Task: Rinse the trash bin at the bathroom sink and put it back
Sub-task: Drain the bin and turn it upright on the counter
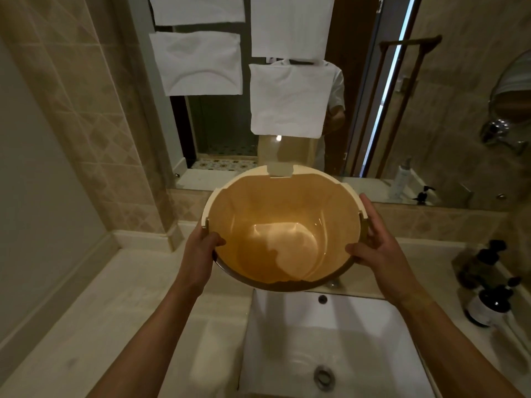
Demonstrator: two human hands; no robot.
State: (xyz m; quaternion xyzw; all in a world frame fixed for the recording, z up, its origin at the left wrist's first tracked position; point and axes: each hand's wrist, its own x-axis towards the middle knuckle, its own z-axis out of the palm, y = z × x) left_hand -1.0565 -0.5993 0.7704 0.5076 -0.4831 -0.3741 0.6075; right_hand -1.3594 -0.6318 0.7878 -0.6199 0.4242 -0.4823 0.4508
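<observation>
Beige diamond-pattern wall tiles (94, 116). Large mirror (218, 124) with white paper sheets (198, 63) stuck on. Pale stone surface (120, 305). Round chrome mirror (514, 90) at right wall. Light dim, warm.

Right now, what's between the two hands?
The trash bin sits between them in the head view. The left hand grips its left rim and the right hand its right rim, above the sink.

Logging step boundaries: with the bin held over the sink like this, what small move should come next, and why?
Probably tip the trash bin forward to pour into the sink. Both the left hand and the right hand grip its rim, it hangs above the basin, and a shallow pool of water seems to sit in its bottom.
</observation>
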